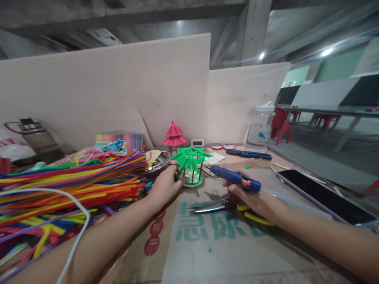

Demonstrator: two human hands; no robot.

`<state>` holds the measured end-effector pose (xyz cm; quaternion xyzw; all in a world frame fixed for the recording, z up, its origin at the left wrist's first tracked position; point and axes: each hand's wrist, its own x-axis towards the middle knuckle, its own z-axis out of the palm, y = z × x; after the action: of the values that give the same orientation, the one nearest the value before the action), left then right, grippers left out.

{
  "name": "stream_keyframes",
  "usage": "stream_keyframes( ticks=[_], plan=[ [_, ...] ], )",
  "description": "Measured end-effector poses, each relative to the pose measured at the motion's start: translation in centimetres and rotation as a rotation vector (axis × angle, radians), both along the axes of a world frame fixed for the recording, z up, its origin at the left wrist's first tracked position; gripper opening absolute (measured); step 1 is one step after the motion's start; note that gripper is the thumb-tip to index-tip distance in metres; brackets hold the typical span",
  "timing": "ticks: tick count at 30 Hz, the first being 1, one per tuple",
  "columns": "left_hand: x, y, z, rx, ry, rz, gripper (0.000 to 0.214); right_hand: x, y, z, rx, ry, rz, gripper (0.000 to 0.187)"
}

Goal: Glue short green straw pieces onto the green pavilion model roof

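My left hand (pixel 167 183) grips the base of a small green pavilion model (pixel 191 159), its thumb on the near rim. Green pipe-cleaner strips form the roof, and thin brown posts stand on a round, pale base. In my right hand (pixel 247 193) is a blue hot glue gun (pixel 235 177); its nozzle points left, close to the pavilion's right side. Below the glue gun, a pair of scissors (pixel 211 207) with yellow on the handles lies on the cardboard, blades toward the left. Behind the green model stands a pink two-tiered pavilion (pixel 174 136).
A large pile of colourful pipe cleaners (pixel 89 177) covers the left side, crossed by a white cable (pixel 84 205). A phone (pixel 322 193) lies at right. Farther back are a marker set (pixel 118 142), a small digital clock (pixel 197 142), a blue tool (pixel 248 154) and a clear bottle (pixel 260 128).
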<state>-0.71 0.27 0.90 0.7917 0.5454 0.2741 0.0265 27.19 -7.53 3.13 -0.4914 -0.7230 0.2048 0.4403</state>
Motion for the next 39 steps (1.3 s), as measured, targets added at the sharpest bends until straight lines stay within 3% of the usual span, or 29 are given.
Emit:
stream_keyframes(
  ticks=[4,8,13,18,25,31,39],
  plan=[
    [0.2,-0.4,0.3,0.086,0.05,-0.105,0.03,0.3,0.2,-0.6,-0.007,0.036,0.01,0.032],
    [0.1,-0.4,0.2,0.113,0.066,-0.127,0.033,0.4,0.6,-1.5,-0.032,0.103,0.052,0.037],
    [0.0,-0.3,-0.1,0.109,0.053,-0.181,0.04,0.2,0.4,-1.3,-0.075,0.135,0.08,0.04],
    [-0.1,0.0,-0.5,0.038,0.021,-0.154,0.043,0.1,0.1,-0.4,-0.027,0.007,0.009,0.039],
    [-0.4,0.4,-0.7,0.076,-0.005,-0.225,0.044,-0.1,-0.1,0.0,-0.042,0.047,0.04,0.039],
    [-0.4,0.5,-1.0,0.07,-0.006,-0.166,0.04,-0.1,0.1,-0.7,-0.021,0.156,0.081,0.036],
    [-0.3,0.2,-0.6,0.055,-0.017,-0.211,0.045,0.0,0.1,-0.6,-0.031,0.106,0.067,0.036]
  ],
)
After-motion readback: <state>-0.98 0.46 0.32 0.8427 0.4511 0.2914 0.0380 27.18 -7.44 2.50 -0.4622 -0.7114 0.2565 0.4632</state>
